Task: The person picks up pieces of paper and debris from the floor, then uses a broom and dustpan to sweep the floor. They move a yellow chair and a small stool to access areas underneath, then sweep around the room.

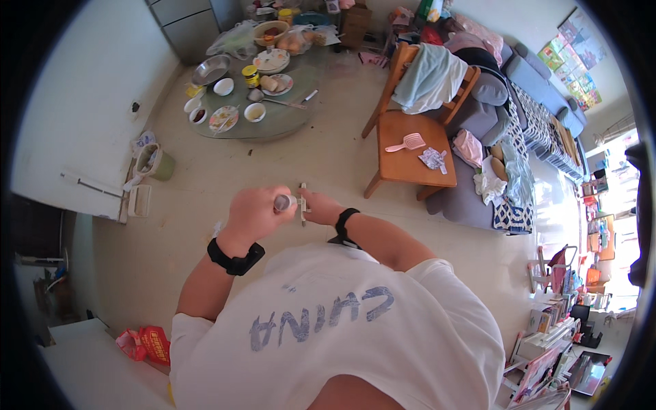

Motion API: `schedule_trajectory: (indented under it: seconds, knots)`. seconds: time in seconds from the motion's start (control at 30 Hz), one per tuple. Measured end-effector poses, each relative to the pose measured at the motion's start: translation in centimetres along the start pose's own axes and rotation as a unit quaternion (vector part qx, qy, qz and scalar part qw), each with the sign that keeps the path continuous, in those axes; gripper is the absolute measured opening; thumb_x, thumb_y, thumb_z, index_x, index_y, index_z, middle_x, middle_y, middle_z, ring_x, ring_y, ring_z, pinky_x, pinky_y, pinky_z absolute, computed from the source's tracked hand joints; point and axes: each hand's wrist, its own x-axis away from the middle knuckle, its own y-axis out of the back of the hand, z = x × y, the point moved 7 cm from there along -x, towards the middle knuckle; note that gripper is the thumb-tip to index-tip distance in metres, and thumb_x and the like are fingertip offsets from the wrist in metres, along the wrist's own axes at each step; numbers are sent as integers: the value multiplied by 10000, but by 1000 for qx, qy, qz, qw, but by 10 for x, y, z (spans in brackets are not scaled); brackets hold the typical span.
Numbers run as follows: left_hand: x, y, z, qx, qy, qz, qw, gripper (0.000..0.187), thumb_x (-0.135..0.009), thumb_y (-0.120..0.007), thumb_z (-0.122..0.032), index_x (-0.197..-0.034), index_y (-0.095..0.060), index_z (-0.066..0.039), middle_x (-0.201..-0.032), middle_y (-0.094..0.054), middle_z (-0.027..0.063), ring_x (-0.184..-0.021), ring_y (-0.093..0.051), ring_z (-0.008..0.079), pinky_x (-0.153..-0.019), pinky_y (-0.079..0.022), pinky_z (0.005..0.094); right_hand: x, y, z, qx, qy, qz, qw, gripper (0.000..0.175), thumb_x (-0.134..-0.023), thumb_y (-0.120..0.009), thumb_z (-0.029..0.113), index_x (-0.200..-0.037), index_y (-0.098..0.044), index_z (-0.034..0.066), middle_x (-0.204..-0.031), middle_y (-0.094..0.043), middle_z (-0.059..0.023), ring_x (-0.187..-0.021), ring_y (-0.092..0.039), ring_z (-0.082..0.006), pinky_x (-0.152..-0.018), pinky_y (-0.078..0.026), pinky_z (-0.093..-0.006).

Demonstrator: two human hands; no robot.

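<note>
My left hand (259, 212) is closed around a pale cylindrical handle (283, 203), whose round greyish end faces up towards me. Just beside it, my right hand (322, 207) has its fingers at a narrow whitish bar (303, 207) with a short crosspiece. Whether handle and bar belong to one tool is hard to tell, as the hands cover the part between. Both hands are in front of my white T-shirt (328, 307), over the tiled floor (277, 169). A black band (237, 259) circles my left wrist, another (347, 225) my right.
Ahead stands a glass-topped table (292, 125) with dishes, bowls and jars. A green waste bin (163, 165) is by the left wall. To the right, a wooden chair (410, 125) carries a pink hairbrush (407, 143); behind it runs a grey sofa (461, 212). A red bag (154, 344) lies lower left.
</note>
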Motion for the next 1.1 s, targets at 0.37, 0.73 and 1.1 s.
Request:
schedule_trajectory:
  seconds: [0.37, 0.73, 1.1]
  knots:
    - [-119, -2, -56, 6, -35, -75, 997, 218, -781, -729, -286, -754, -606, -108, -614, -571, 58, -562, -550, 276, -494, -404, 376, 17, 109, -108, 62, 2, -15, 998, 735, -827, -653, 300, -1437, -287, 118, -910, -673, -170, -867, -648, -371, -759, -510, -475]
    - [-174, -20, -10, 11, -135, -106, 985, 307, -712, -807, -214, -935, -616, -126, -755, -658, 76, -616, -609, 294, -526, -469, 366, -92, 151, -66, -80, 17, -84, 993, 489, -834, -663, 328, -1254, -475, 161, -818, -677, -158, -796, -652, -374, -694, -505, -466]
    - [-254, -32, 52, 61, -120, -179, 975, 318, -718, -814, -234, -940, -627, -106, -757, -666, 92, -628, -629, 293, -544, -489, 373, -184, 233, -110, 5, -28, -155, 988, 166, -863, -584, 159, -1027, -568, 141, -840, -672, -176, -828, -639, -396, -708, -490, -497]
